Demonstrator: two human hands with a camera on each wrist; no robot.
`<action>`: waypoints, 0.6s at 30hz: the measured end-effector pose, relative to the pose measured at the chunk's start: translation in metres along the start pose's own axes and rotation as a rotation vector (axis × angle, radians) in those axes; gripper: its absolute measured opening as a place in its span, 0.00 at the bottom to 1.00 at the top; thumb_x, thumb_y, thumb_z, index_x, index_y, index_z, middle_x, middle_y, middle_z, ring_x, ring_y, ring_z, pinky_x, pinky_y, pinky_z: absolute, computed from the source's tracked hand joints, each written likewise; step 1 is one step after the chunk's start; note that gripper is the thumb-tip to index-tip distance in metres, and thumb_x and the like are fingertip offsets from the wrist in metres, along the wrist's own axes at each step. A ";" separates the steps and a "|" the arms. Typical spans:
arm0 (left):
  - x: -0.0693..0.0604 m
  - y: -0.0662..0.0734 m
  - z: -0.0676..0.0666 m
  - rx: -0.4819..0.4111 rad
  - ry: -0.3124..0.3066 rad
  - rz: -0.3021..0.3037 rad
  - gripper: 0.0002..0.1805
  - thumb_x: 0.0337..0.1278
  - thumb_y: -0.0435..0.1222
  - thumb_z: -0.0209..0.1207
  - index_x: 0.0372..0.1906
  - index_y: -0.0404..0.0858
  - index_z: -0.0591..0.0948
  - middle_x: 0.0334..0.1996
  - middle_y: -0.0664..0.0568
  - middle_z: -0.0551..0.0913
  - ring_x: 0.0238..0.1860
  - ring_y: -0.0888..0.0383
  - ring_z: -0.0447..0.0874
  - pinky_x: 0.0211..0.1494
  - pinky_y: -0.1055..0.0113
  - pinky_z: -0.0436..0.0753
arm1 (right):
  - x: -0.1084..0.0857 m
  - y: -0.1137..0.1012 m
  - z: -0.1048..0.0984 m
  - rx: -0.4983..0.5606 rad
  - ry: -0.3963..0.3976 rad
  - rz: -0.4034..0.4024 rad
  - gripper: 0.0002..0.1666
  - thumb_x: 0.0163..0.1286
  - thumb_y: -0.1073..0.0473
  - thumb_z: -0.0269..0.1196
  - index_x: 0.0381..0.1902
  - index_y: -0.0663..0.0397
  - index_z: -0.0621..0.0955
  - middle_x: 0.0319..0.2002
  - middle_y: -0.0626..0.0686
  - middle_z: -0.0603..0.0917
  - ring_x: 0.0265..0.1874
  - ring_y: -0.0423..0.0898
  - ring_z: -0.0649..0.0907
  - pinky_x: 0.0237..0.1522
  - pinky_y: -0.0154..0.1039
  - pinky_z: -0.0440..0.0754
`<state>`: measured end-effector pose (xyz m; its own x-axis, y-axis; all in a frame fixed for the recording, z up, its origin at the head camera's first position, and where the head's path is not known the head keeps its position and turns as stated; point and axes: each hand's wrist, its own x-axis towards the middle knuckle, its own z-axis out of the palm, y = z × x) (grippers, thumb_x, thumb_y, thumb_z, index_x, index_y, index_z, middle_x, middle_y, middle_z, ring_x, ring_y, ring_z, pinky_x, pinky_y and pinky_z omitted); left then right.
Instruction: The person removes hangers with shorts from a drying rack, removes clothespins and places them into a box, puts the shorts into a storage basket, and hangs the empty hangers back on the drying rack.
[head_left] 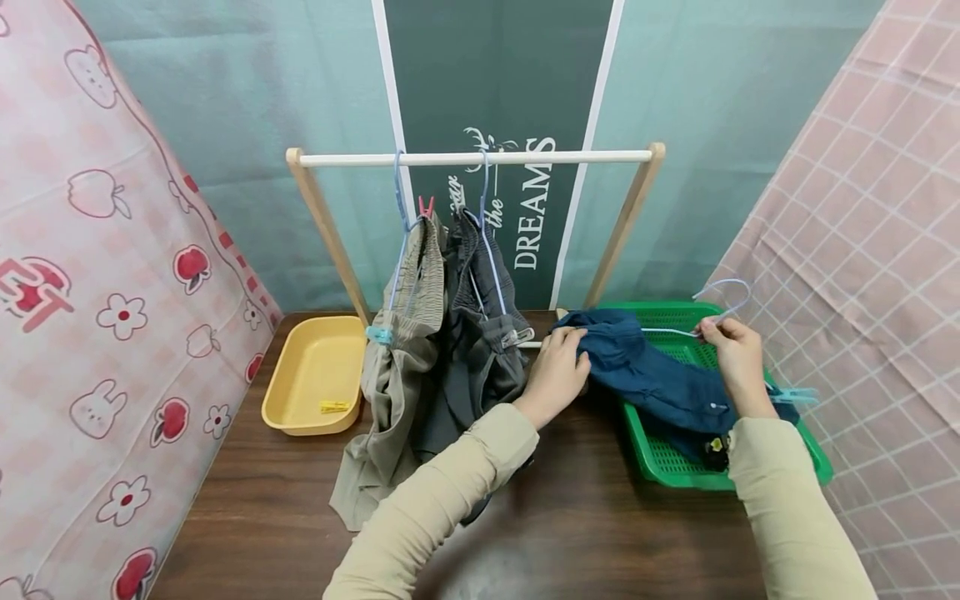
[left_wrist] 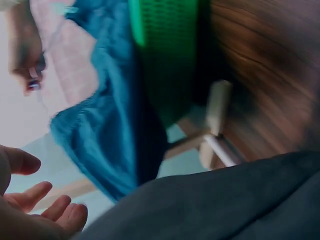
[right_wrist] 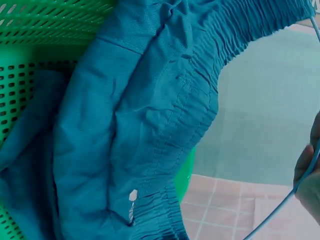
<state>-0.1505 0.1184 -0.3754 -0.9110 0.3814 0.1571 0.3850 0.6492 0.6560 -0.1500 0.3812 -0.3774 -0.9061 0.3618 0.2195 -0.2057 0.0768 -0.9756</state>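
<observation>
My right hand [head_left: 738, 358] [right_wrist: 309, 182] pinches a light blue wire hanger [head_left: 667, 332] [right_wrist: 280, 206] just below its hook. Dark blue elastic-waisted pants [head_left: 667, 383] [left_wrist: 115, 110] [right_wrist: 145, 115] drape over the green basket, with the hanger's wire at their waistband. A light blue clip [head_left: 793, 395] is at their right end. Beside their left end is my left hand [head_left: 557, 375] [left_wrist: 32, 212], its fingers loosely bent; the left wrist view shows a gap between these fingers and the cloth.
Beige pants [head_left: 393, 367] and dark grey pants [head_left: 468, 358] hang on hangers from the rack's white rod [head_left: 562, 157]. At the left, a yellow tray [head_left: 311, 358] holds a yellow clip [head_left: 334, 407]. The green basket [head_left: 675, 479] stands right, with a small black item [head_left: 716, 454] at its front.
</observation>
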 end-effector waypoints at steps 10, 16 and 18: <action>0.010 -0.026 0.021 0.224 0.001 0.035 0.22 0.73 0.41 0.45 0.68 0.43 0.69 0.65 0.49 0.73 0.68 0.51 0.68 0.71 0.56 0.67 | -0.003 -0.001 0.005 -0.153 -0.192 -0.069 0.14 0.71 0.60 0.56 0.27 0.41 0.84 0.27 0.34 0.83 0.29 0.31 0.79 0.35 0.20 0.76; 0.015 -0.029 0.026 0.147 0.008 0.005 0.18 0.72 0.43 0.47 0.61 0.46 0.76 0.50 0.50 0.80 0.51 0.53 0.77 0.62 0.61 0.72 | -0.003 0.000 0.004 -0.183 -0.200 -0.057 0.14 0.72 0.60 0.56 0.29 0.38 0.83 0.28 0.33 0.83 0.30 0.31 0.79 0.35 0.19 0.76; 0.016 -0.029 0.027 0.072 0.037 -0.007 0.16 0.71 0.41 0.48 0.56 0.45 0.79 0.47 0.48 0.81 0.47 0.52 0.77 0.58 0.62 0.73 | -0.003 -0.001 0.003 -0.235 -0.204 -0.043 0.12 0.72 0.58 0.56 0.31 0.38 0.83 0.29 0.30 0.82 0.31 0.30 0.79 0.36 0.18 0.76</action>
<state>-0.1723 0.1236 -0.4116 -0.9179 0.3530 0.1812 0.3873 0.6980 0.6023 -0.1477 0.3775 -0.3775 -0.9588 0.1617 0.2335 -0.1755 0.3091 -0.9347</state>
